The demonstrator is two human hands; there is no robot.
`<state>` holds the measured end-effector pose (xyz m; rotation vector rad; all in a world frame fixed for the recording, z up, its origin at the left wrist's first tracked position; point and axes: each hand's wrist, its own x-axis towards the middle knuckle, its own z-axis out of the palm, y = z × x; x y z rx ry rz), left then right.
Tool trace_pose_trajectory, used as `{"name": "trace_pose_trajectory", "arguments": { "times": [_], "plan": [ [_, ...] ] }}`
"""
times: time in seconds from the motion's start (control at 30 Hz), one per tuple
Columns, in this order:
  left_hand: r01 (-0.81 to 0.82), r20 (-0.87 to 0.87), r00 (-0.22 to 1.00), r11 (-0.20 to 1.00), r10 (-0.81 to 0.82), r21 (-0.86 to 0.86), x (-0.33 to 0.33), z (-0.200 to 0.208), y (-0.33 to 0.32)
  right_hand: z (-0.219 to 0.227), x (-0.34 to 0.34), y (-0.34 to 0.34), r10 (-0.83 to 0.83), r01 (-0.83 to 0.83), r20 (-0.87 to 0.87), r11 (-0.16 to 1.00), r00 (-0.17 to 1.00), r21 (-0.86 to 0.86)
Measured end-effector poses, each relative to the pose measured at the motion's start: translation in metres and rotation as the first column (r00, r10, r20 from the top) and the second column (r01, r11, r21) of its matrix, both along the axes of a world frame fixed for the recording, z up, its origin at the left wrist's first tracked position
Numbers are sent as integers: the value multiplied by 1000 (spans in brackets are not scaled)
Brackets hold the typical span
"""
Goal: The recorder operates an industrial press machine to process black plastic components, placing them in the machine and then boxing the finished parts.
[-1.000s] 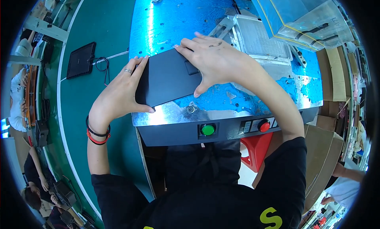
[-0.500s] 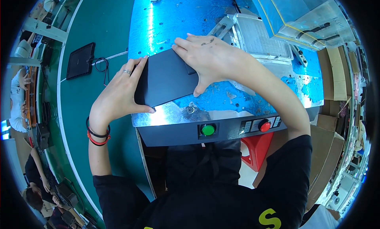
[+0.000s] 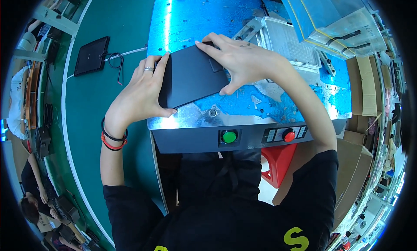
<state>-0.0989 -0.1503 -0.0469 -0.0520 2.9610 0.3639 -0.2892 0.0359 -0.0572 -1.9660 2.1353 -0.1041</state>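
A dark grey, flat rectangular panel (image 3: 193, 75) is tilted slightly over the blue-topped workbench, near its front left part. A small raised rectangle shows on its face by the right edge. My left hand (image 3: 141, 90) grips the left edge, thumb at the near corner and fingers along the far side. Around the right edge my right hand (image 3: 236, 62) is closed, thumb at the near corner and fingers bent over the far corner. What lies under the panel is hidden.
The bench front carries a green button (image 3: 228, 137) and a red button (image 3: 288, 135). A clear ribbed fixture (image 3: 291, 42) stands behind my right forearm, below a transparent box (image 3: 336, 29). On the green table lies a black tablet-like panel (image 3: 92, 55) with a cable. Cardboard boxes stand right.
The panel and both hands have shifted slightly right and away from me. My right fingers are more bent at the far corner. The whole view has also moved a little.
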Motion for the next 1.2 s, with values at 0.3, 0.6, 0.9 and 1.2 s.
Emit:
{"name": "trace_pose_trajectory", "arguments": {
  "times": [0.3, 0.6, 0.9, 1.2],
  "plan": [
    [-25, 29, 999, 997, 23, 72, -1, 8, -1, -2, 1, 2, -12, 11, -10, 998, 1000, -64],
    [2, 51, 999, 980, -12, 198, -5, 8, -13, -22, -11, 20, 38, -3, 98, 943, 994, -332],
    [-54, 73, 996, 979, 40, 199, -9, 4, -9, -26, -18, 23, 56, 42, 249, 928, 967, -370],
    [-70, 117, 992, 980, 48, 186, -17, 8, -3, -16, -18, 10, 18, 17, 180, 982, 983, -187]
  ]
}}
